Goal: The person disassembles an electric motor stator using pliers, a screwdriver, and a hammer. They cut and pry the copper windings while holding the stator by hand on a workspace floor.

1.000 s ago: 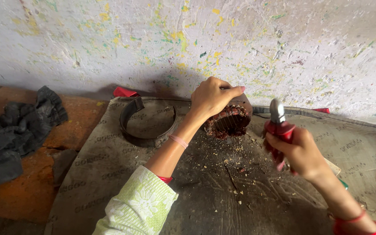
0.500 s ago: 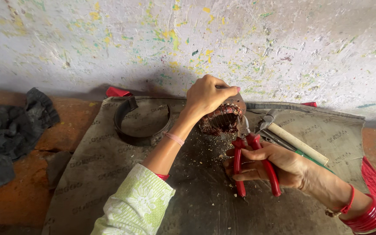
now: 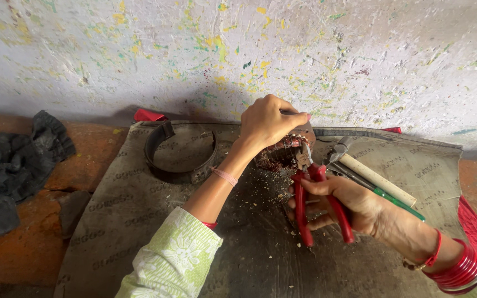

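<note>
My left hand (image 3: 270, 120) grips the top of a dark, round wound-coil part (image 3: 280, 150) standing on a grey sack mat (image 3: 139, 221). My right hand (image 3: 349, 205) holds red-handled pliers (image 3: 317, 198), handles spread between my fingers, with the jaws touching the front edge of the coil part. Small crumbs and wire bits lie on the mat below the part. Much of the part is hidden under my left hand.
A dark curved metal band (image 3: 179, 153) lies on the mat to the left. A hammer with a pale handle (image 3: 376, 179) and a green-handled tool (image 3: 398, 201) lie to the right. Dark cloth (image 3: 12, 171) sits at far left; red cloth (image 3: 473, 221) at right. A paint-speckled wall (image 3: 238, 55) rises behind.
My right hand brought the pliers from the right, held up in the air, down and left until the jaws reached the coil part. My left hand stayed on the part.
</note>
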